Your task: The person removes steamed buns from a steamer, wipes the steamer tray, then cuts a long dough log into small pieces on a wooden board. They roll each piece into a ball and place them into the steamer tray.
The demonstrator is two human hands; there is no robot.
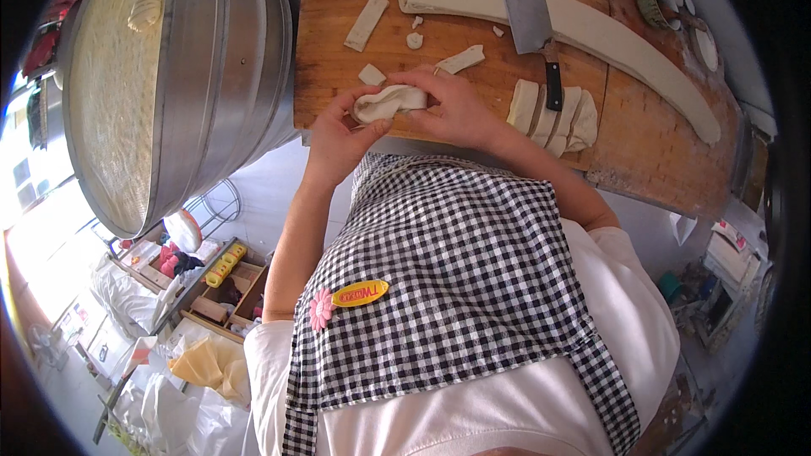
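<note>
A folded piece of white dough [391,103] is held between my left hand [338,133] and my right hand [457,107], over the near edge of the wooden board [443,44]. Fingers of both hands close on its two ends. Loose dough strips [366,20] and small scraps [414,41] lie just beyond. A cleaver [527,9] rests with its blade across a long, thick dough slab [633,47]. Its black handle reaches over several cut dough pieces [554,115] lying side by side, right of my right hand.
Left of the board stands a large metal steamer [209,76], with shaped dough pieces [145,13] on its lined top. A patterned cup [656,5] sits at the board's far right. An open drawer [222,297] and plastic bags [190,411] are at lower left.
</note>
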